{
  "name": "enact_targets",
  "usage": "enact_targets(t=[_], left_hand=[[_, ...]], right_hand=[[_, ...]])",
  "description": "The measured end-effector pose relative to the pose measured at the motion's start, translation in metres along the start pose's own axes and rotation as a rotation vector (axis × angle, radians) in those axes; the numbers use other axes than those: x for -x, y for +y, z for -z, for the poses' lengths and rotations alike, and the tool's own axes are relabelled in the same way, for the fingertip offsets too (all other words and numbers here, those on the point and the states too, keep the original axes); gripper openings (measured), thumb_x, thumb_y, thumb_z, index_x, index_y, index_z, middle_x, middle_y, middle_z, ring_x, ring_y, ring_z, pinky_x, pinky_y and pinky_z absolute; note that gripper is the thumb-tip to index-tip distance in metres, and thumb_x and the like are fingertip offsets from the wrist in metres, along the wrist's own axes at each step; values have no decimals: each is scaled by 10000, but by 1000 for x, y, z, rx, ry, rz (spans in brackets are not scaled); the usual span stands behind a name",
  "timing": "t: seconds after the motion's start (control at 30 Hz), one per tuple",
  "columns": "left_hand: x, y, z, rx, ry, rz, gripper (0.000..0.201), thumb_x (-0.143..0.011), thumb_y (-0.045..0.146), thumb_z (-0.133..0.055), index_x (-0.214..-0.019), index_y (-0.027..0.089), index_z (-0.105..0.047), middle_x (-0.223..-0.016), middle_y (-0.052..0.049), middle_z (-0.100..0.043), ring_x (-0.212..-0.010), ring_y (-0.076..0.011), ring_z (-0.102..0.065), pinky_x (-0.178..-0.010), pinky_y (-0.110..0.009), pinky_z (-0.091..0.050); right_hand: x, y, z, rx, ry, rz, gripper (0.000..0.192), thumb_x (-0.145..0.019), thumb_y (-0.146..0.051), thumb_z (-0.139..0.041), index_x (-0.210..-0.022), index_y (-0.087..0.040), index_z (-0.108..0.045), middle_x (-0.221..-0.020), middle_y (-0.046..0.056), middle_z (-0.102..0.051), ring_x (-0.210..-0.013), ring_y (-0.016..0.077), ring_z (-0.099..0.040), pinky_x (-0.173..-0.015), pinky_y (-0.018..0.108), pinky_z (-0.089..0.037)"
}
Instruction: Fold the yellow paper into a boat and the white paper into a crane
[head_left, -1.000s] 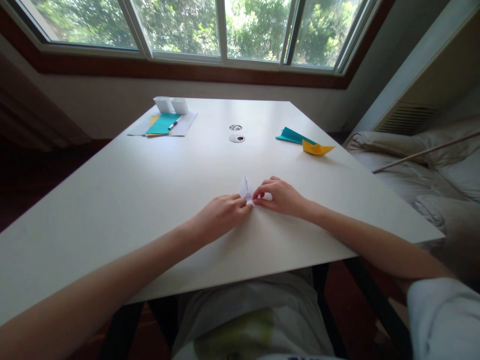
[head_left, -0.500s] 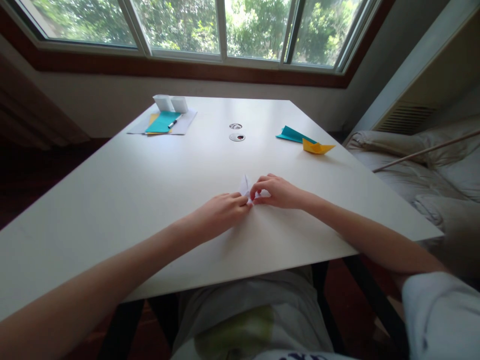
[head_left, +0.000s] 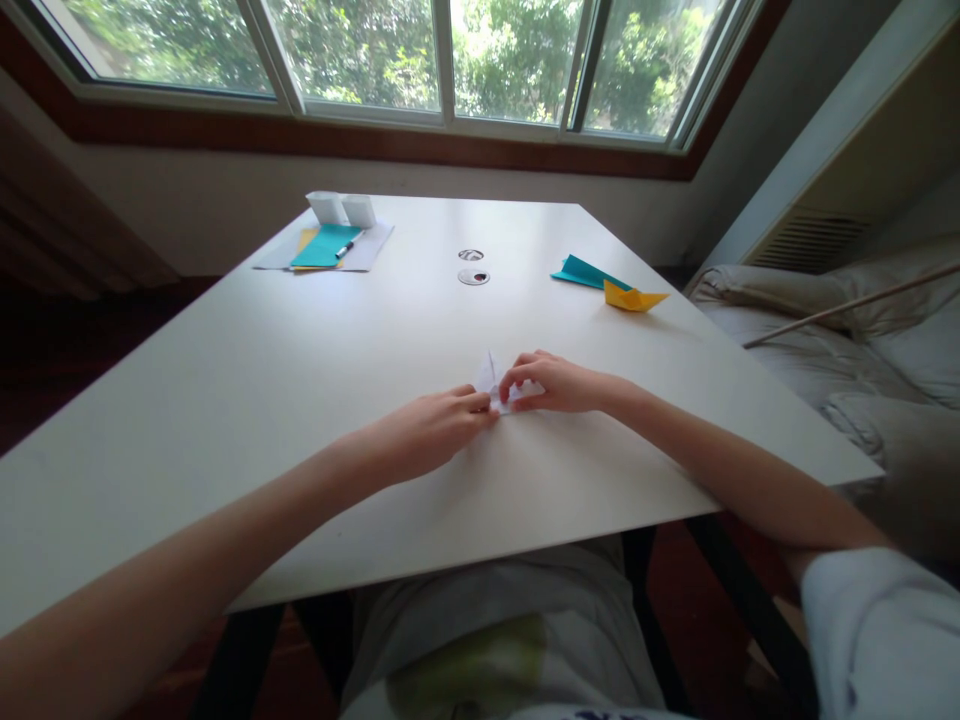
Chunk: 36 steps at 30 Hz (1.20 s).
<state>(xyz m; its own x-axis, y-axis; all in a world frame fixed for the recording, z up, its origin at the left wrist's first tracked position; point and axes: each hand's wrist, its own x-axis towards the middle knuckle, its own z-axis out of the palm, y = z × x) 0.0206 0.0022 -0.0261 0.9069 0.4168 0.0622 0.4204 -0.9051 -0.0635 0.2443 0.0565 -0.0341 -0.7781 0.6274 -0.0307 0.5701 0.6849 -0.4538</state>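
Left hand (head_left: 431, 428) – pinching white folded paper (head_left: 491, 378) | right hand (head_left: 559, 383) – pinching it too, knuckles arched

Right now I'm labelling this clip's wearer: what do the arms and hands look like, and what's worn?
Both forearms are bare, as are the left hand and right hand: no gloves, rings or watch visible. A white short sleeve covers the right upper arm.

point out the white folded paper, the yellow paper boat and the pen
white folded paper (head_left: 490, 374): head view, on the upright tip above the hands' fingers
yellow paper boat (head_left: 631, 297): head view, on the middle of its hull
pen (head_left: 346, 247): head view, on its barrel, lying across the teal sheet's edge
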Motion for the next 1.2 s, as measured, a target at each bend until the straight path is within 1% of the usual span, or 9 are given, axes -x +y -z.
enact_targets(t=[0.13,0.27,0.43,0.5,0.67,0.83,0.97,1.1,1.2], left_hand=[[-1,6,6,-93,-58,-8,280,-820,11,-424,-1009,102,-609,-958,-102,-621,-917,-199,-535,-787,-298,-419],[-2,15,9,-211,-143,55,258,-816,17,-428,-970,89,-623,-915,-103,-621,-860,-214,-539,-755,-322,-422],[-3,22,6,-244,-166,131,287,-810,11,-416,-1017,72,-606,-964,-125,-607,-855,-221,-549,-685,-325,-448],[-3,26,6,-260,-177,160,294,-819,18,-408,-1040,66,-595,-951,-131,-606,-845,-220,-558,-661,-320,-456],[-4,33,10,-278,-189,203,308,-832,31,-392,-1087,48,-562,-906,-142,-606,-813,-224,-577,-637,-326,-471],[-3,27,10,-203,-160,181,267,-812,41,-404,-1014,86,-574,-925,-122,-593,-825,-207,-564,-704,-322,-469],[-2,18,10,-136,-132,143,248,-811,50,-384,-952,107,-580,-1010,-129,-585,-899,-216,-546,-780,-336,-452],[-3,10,14,-56,-162,153,192,-799,66,-394,-871,134,-558,-1096,-123,-583,-832,-203,-541,-745,-331,-457],[-3,5,14,39,-171,176,174,-768,76,-441,-894,152,-534,-1117,-98,-585,-846,-198,-530,-735,-310,-459]], right_hand=[[1,-1,1,10,2,-22,190,-826,-359,-559,-972,-276,-648,-942,51,-557,-922,197,-486,-820,331,-369],[1,-2,1,19,5,-27,195,-835,-368,-546,-979,-281,-646,-933,51,-555,-907,193,-485,-833,337,-357],[0,-1,1,12,1,-24,200,-843,-367,-532,-988,-283,-641,-945,51,-555,-913,196,-480,-856,352,-348],[1,2,2,7,-15,-20,206,-836,-358,-544,-1002,-287,-644,-950,50,-553,-909,196,-480,-867,362,-344],[11,10,9,0,-52,-44,272,-825,-344,-562,-1089,-356,-624,-1012,54,-533,-936,211,-473,-903,404,-330],[16,14,10,6,-43,-21,295,-829,-344,-560,-1118,-368,-617,-1030,57,-527,-959,216,-469,-918,410,-334],[15,17,8,18,-43,30,370,-842,-337,-545,-1207,-402,-552,-1028,56,-523,-958,213,-470,-920,405,-342],[14,18,10,48,-80,38,419,-849,-341,-528,-1255,-436,-487,-1041,54,-509,-940,210,-463,-917,411,-349],[13,17,12,60,-106,31,445,-851,-321,-519,-1277,-437,-458,-1044,54,-504,-936,211,-459,-919,414,-345]])
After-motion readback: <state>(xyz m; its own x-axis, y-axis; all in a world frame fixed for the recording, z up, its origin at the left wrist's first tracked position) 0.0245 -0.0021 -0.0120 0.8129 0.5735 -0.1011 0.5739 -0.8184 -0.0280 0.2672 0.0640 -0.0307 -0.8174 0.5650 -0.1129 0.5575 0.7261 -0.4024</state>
